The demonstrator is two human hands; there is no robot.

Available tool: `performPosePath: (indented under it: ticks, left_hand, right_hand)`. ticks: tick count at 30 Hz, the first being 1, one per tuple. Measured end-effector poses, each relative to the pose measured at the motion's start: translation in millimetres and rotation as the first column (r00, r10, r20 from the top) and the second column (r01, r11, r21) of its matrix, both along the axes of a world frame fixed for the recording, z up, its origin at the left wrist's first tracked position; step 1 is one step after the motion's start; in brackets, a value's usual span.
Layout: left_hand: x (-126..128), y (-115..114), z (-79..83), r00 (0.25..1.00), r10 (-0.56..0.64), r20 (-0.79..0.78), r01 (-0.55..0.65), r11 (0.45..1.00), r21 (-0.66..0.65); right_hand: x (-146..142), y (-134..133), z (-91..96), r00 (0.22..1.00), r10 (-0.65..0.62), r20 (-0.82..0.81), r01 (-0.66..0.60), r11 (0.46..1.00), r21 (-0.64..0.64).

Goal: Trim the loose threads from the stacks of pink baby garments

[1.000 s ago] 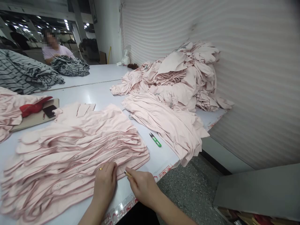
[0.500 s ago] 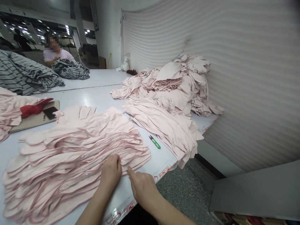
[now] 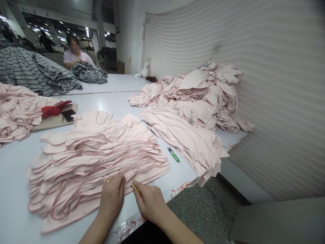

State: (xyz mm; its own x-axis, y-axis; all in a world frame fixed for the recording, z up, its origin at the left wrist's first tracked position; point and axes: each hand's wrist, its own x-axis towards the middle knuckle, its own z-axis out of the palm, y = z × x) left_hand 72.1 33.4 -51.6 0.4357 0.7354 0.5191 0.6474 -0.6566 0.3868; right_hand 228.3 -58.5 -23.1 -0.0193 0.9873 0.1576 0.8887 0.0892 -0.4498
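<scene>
Pale pink garments (image 3: pixel 83 149) with darker pink edging and small buttons lie overlapped in a stack in front of me. My left hand (image 3: pixel 113 191), a ring on one finger, rests on the near edge of the stack with its fingers bent and pressed together on the pink cloth; its fingertips are partly hidden. Just to its right, my right hand (image 3: pixel 151 200) grips a short yellow pen-like stick (image 3: pixel 135 187) with a metallic end, held over the front border of the garment. Green thread snips (image 3: pixel 173 154) lie on the table to the right of the stack.
A folded pink bundle (image 3: pixel 185 139) and a large pink heap (image 3: pixel 200 88) stand at right. At left are more pink cloth (image 3: pixel 17 112), a red object (image 3: pixel 54 109) and a dark phone-like slab (image 3: pixel 69 115) on a board. Across the table a person (image 3: pixel 78 58) handles striped cloth (image 3: pixel 90 73).
My view has turned slightly left, so things sit further right. My left hand has shifted a little leftward along the garment's edge, and the stick in my right hand shows more.
</scene>
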Motion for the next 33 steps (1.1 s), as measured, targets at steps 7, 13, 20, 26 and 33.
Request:
performPosePath:
  ticks: [7, 13, 20, 26, 33]
  left_hand:
    - [-4, -5, 0.4, 1.0, 0.005, -0.007, -0.005, 1.0, 0.0]
    - [-5, 0, -1.8, 0.993, -0.002, -0.12, 0.004, 1.0, 0.013]
    - [6, 13, 1.5, 0.972, 0.093, -0.218, -0.084, 0.995, 0.05]
    - [3, 16, 8.3, 0.984, 0.079, -0.159, -0.064, 0.993, 0.096]
    - [-3, 10, 16.0, 0.994, -0.108, 0.03, 0.109, 0.994, -0.022]
  right_hand:
    - [-9, 11, 3.0, 0.998, -0.044, 0.045, 0.041, 0.998, 0.05]
    - [4, -7, 2.6, 0.994, -0.033, 0.109, 0.038, 0.998, -0.049]
    - [-9, 16, -15.7, 0.996, -0.067, 0.058, 0.066, 0.998, 0.024]
    - [-7, 18, -14.5, 0.998, -0.039, -0.039, 0.044, 0.991, 0.123]
    - [-19, 10, -13.3, 0.993, -0.031, 0.111, 0.019, 0.993, 0.116]
